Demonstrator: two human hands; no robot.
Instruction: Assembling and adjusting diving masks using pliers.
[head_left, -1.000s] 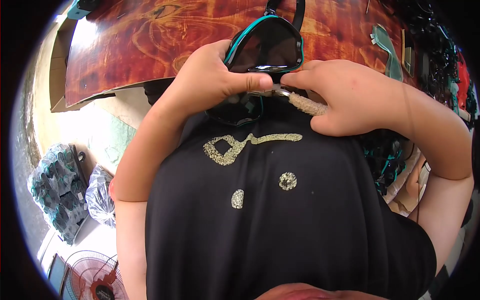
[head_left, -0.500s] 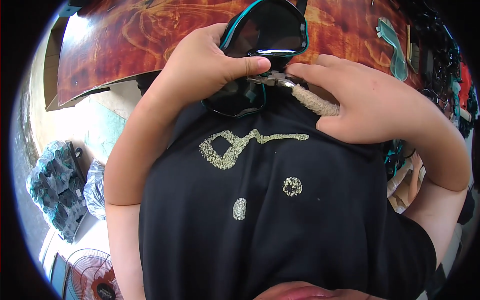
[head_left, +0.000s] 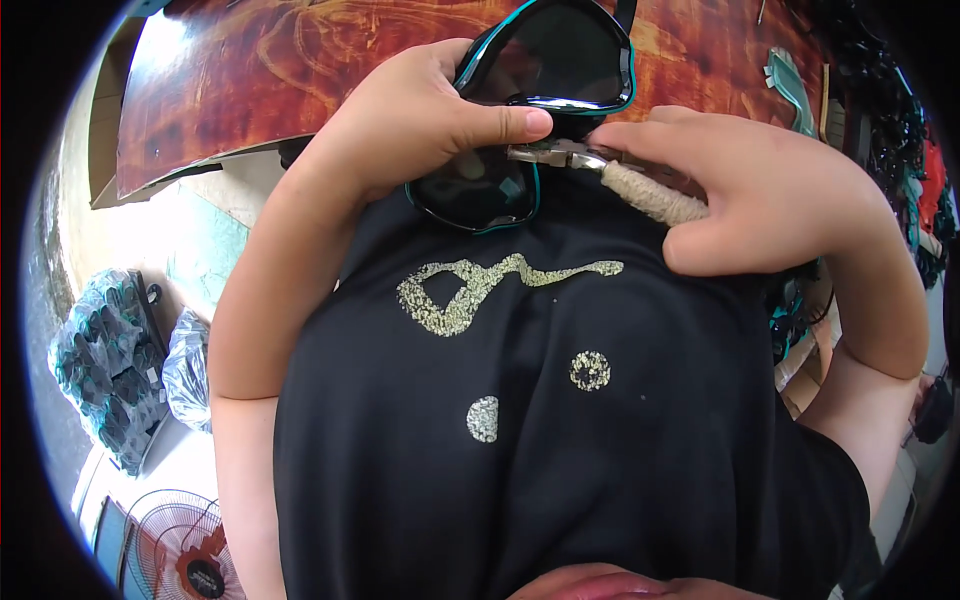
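Observation:
My left hand grips a pair of black goggles with dark lenses and teal trim, thumb across the middle. One lens points up over the table; the other hangs below the thumb, against my black shirt. My right hand is closed around metal pliers with a handle wrapped in pale cord. The jaws sit at the middle of the goggles, just under my left thumb tip. Whether they bite on anything cannot be made out. My left fingers are mostly hidden behind the goggles.
A glossy reddish-brown wooden table lies in front of me. On its right stands a translucent teal part, with dark and teal pieces heaped beyond. Bagged goggles and a fan are at lower left.
Both hands, the goggles and the pliers have shifted slightly to the right. My right hand sits a bit farther from the goggles, and the pliers' jaws still rest at their middle.

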